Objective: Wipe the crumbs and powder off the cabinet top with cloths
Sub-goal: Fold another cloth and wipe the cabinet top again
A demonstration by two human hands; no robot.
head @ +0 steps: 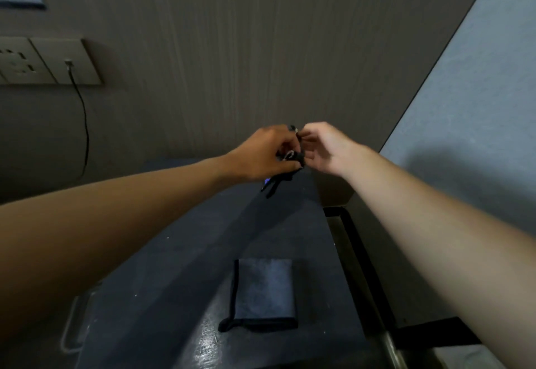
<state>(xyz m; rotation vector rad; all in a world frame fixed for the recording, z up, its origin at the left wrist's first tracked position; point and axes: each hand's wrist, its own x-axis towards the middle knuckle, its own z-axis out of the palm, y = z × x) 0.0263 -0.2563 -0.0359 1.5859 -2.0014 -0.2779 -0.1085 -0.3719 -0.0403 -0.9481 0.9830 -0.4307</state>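
A folded grey cloth (pixel 264 290) with a black hem lies on the dark cabinet top (pixel 174 267), near its front. Small pale specks dot the surface around it. Above the far end of the cabinet, my left hand (pixel 261 154) and my right hand (pixel 322 148) meet and both pinch a small dark bundle (pixel 290 159) with metal bits and black straps hanging down. What the bundle is I cannot tell.
A wood-grain wall panel (pixel 246 49) rises behind the cabinet. A socket plate (pixel 43 61) with a black cable (pixel 84 125) plugged in sits at the left. To the right runs a dark frame (pixel 356 252) and a pale blue wall (pixel 478 107).
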